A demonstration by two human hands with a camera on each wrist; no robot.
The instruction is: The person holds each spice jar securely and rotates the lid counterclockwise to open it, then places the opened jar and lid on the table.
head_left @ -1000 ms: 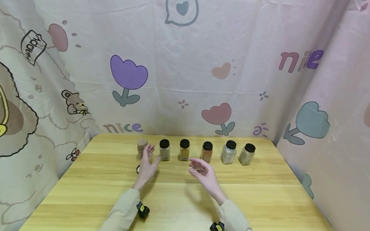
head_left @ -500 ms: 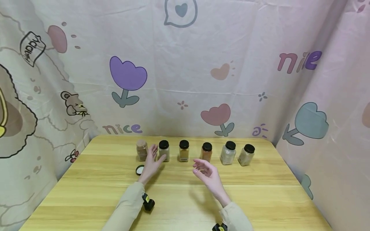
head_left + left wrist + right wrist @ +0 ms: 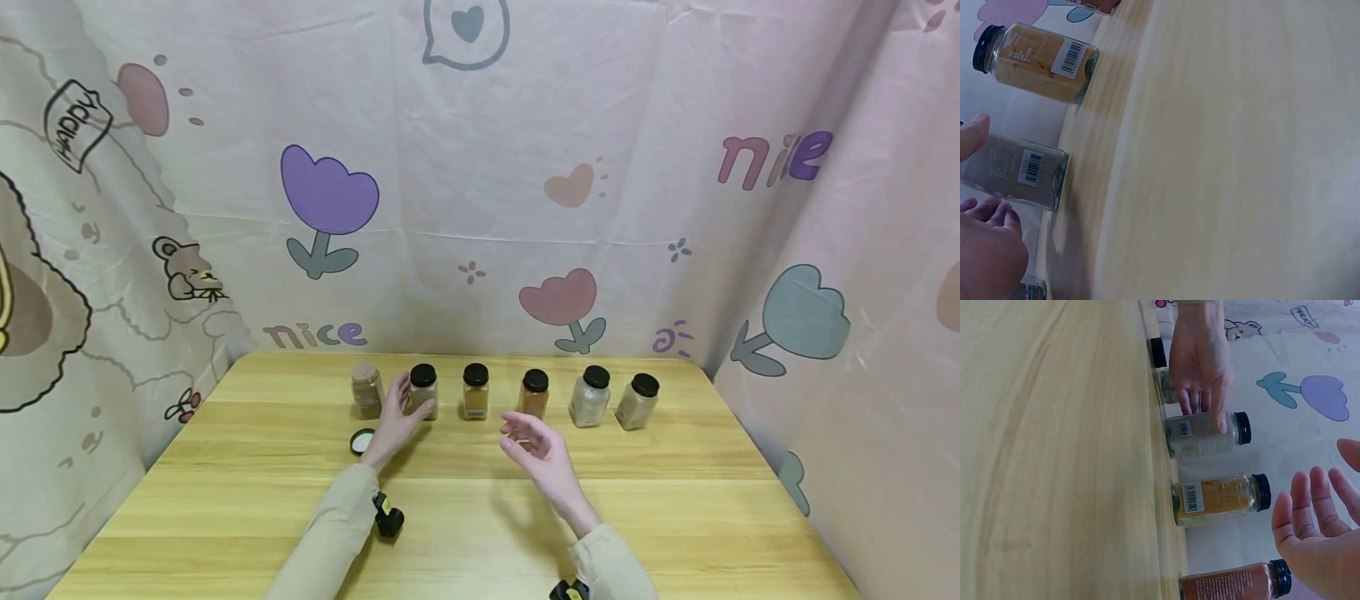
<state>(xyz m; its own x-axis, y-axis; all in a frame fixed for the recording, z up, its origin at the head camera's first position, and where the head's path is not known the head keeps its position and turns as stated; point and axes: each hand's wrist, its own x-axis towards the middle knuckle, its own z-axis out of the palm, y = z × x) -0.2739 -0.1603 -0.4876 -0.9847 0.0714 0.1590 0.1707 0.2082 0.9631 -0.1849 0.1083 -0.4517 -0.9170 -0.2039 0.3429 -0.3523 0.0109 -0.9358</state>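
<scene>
My left hand (image 3: 397, 419) is at a square glass jar of greyish powder with a black lid (image 3: 423, 377). Its thumb lies across the jar's front and the other fingers extend along its left side. In the left wrist view, thumb and fingers stand on opposite sides of this jar (image 3: 1019, 169), a narrow gap showing near the fingers. My right hand (image 3: 543, 458) hovers above the table, loosely curved and holding nothing, in front of a jar of orange-red powder (image 3: 534, 400). A jar of yellow powder (image 3: 476, 396) stands between the two hands.
Left of the grey jar stands a lidless jar of brownish contents (image 3: 367, 392), a black lid (image 3: 362, 441) lying upside down before it. Two pale jars, a larger one (image 3: 589, 402) and a tilted-looking one (image 3: 637, 406), end the row. A printed curtain (image 3: 450, 308) hangs behind the wooden table (image 3: 465, 533).
My left hand has moved right, from in front of the lidless jar to around the grey-powder jar, uncovering the loose lid. My right hand has shifted slightly right, then stayed.
</scene>
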